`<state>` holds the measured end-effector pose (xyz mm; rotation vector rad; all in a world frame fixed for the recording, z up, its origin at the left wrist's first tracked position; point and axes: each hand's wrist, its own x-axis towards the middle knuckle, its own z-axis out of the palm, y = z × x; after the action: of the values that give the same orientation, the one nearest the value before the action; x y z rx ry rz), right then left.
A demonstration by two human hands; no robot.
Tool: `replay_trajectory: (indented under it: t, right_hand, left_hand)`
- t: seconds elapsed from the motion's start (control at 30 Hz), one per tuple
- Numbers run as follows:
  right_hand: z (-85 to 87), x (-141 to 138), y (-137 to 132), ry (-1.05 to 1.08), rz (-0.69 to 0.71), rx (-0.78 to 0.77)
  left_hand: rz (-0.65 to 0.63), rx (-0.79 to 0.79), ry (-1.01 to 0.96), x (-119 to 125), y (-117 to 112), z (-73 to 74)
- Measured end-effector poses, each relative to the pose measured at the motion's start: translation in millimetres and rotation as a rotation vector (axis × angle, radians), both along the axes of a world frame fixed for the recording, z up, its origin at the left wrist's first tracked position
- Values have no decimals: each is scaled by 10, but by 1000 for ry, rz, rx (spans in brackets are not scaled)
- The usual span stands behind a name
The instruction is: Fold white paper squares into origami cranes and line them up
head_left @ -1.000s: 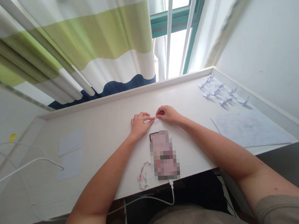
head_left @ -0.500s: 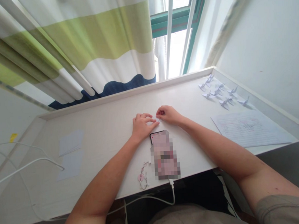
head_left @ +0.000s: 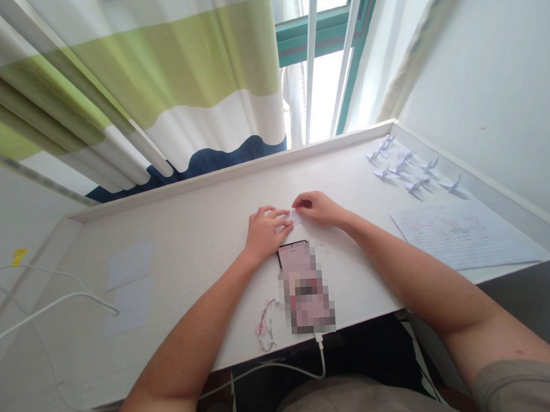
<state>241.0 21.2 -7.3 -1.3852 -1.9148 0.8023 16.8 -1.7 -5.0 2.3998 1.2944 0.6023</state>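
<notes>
Between my two hands lies a small piece of white folded paper [head_left: 295,217] on the desk, partly hidden by fingers. My left hand [head_left: 267,230] pinches its left side, thumb in front and fingers behind. From the right, my right hand [head_left: 319,208] holds the paper's far right edge with closed fingertips. Just in front of the hands is a phone [head_left: 302,284] with its screen lit and blurred out, and a bracelet-like strap [head_left: 263,326] lies beside it.
Several folded paper cranes [head_left: 409,165] stand at the far right. Nearer is a stack of written sheets [head_left: 463,236]. White paper pieces [head_left: 128,266] lie at the left by a white cable [head_left: 68,297]. A charging cable [head_left: 321,357] hangs from the phone over the desk edge.
My right hand has moved slightly right, away from the left, and more of the paper shows between them. My left hand has shifted a little to the right.
</notes>
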Motion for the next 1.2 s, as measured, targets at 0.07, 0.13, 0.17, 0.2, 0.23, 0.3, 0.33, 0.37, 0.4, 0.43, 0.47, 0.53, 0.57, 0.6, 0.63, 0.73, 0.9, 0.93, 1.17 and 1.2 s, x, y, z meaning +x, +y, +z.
replay_trajectory:
  t: [0.07, 0.13, 0.17, 0.2, 0.23, 0.3, 0.33, 0.37, 0.4, 0.43, 0.47, 0.53, 0.57, 0.6, 0.63, 0.73, 0.9, 0.93, 1.17, 1.2]
  right_hand:
    - [-3, 9, 3, 23, -21, -9]
    - [-12, 15, 9, 31, -44, -10]
    - [-18, 18, 12, 26, -56, -1]
    - [-26, 22, 15, 18, -66, 12]
    - [-35, 26, 19, 9, -77, 27]
    - [-55, 37, 25, -4, -91, 51]
    - [-65, 41, 27, -7, -92, 58]
    - [-74, 45, 30, -8, -90, 61]
    - [-82, 47, 32, -10, -84, 65]
    - [-88, 48, 34, -14, -77, 71]
    - [-91, 47, 36, -19, -70, 77]
    - [-92, 41, 38, -26, -58, 83]
    - [-90, 35, 38, -30, -53, 83]
    - [-88, 28, 37, -36, -44, 85]
    - [-87, 19, 34, -49, -30, 90]
    - [-98, -13, 16, -136, 20, 117]
    - [-140, -62, -22, -239, 35, 107]
    - [-145, -69, -26, -242, 38, 102]
    - [-108, -116, -50, -277, -23, 79]
    - [-93, -120, -57, -269, -18, 81]
  left_hand:
    - [-30, -12, 8, -5, 6, 21]
    - [-44, -19, 11, -16, 17, 32]
    - [-50, -20, 9, -23, 24, 31]
    - [-54, -18, 7, -30, 32, 28]
    - [-56, -16, 2, -38, 41, 20]
    - [-46, -6, -11, -53, 60, -2]
    - [-34, 0, -19, -59, 69, -14]
    - [-21, 6, -27, -64, 77, -25]
    - [-8, 11, -34, -68, 83, -34]
    - [0, 15, -40, -70, 87, -40]
    - [4, 17, -44, -72, 89, -42]
    - [-2, 18, -50, -71, 92, -40]
    - [-10, 17, -50, -70, 93, -36]
    - [-16, 16, -48, -70, 96, -32]
    - [-20, 12, -44, -69, 100, -28]
    - [-14, -15, -27, -69, 124, -32]
    - [114, -21, -1, -62, 152, -78]
    - [126, -30, 4, -60, 153, -84]
    - [157, -138, -177, -88, 195, -89]
    - [156, -170, -243, -94, 207, -91]
